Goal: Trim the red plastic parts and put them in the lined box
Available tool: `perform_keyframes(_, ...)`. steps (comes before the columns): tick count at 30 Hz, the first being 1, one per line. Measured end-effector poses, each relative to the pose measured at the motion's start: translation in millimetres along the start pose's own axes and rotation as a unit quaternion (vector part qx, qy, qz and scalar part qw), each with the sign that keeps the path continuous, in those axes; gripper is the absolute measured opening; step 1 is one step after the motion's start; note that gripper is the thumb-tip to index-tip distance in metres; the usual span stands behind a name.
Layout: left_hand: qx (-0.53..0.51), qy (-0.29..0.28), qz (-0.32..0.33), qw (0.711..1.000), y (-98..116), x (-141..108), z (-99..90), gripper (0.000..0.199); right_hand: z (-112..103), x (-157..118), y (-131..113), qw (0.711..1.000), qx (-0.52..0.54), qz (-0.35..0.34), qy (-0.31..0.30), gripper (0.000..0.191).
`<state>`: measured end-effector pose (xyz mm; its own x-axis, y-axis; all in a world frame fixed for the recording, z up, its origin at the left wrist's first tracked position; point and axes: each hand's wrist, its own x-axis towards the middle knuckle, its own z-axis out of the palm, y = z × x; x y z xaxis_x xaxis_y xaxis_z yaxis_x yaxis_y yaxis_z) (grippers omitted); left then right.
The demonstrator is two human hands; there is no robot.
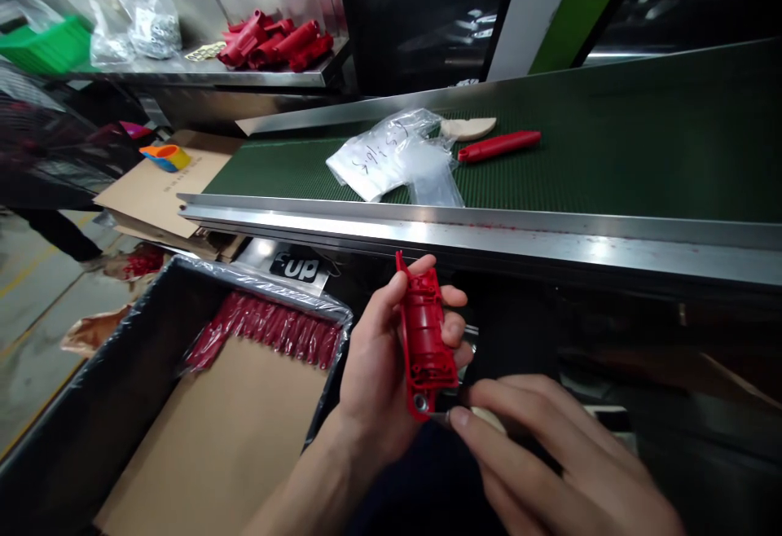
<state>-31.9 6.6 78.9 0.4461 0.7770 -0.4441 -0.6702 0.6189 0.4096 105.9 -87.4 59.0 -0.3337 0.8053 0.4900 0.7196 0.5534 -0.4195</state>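
Red plastic housing (pixel 424 340) clenched in the left hand (pixel 372 377) at six o'clock, right fingertips (pixel 482 393) pinching a pale-handled tool (pixel 487 416), tip at its lower end.

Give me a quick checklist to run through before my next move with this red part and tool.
1. Red plastic housing secure in the left hand: ok, the fingers wrap around it.
2. Small pale-handled tool held in the right hand: ok, pinched between the fingers and thumb.
3. Tool's metal tip at the housing's lower end: ok, though contact cannot be confirmed.
4. Housing's edges free of flaws: cannot tell, too small to see.
5. Lined box within reach: ok, beside the left hand, with red parts inside.
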Motion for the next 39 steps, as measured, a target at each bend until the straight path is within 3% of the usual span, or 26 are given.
perform_keyframes(7, 0.008, -0.004, -0.004, 1.000, 0.1, -2.4, 4.1, 0.035, -3.0, -1.3, 2.5, 1.000, -0.018, 0.006, -0.020, 0.037)
perform_keyframes(19, 0.024, 0.005, -0.005, 1.000, -3.1, -2.2, 4.6, 0.034, 1.6, 4.0, 6.4, 0.999, -0.008, 0.014, 0.028, 0.030)
perform_keyframes(25, 0.027, 0.005, -0.012, 1.000, -3.1, -0.2, 4.3, 0.034, -4.9, 0.6, 3.5, 1.000, -0.019, 0.007, -0.005, 0.034)
perform_keyframes(39, 0.036, 0.006, -0.006, 0.999, -4.4, -1.0, 4.0, 0.034, -3.1, 6.5, 5.0, 1.000, -0.011, 0.008, 0.021, 0.030)
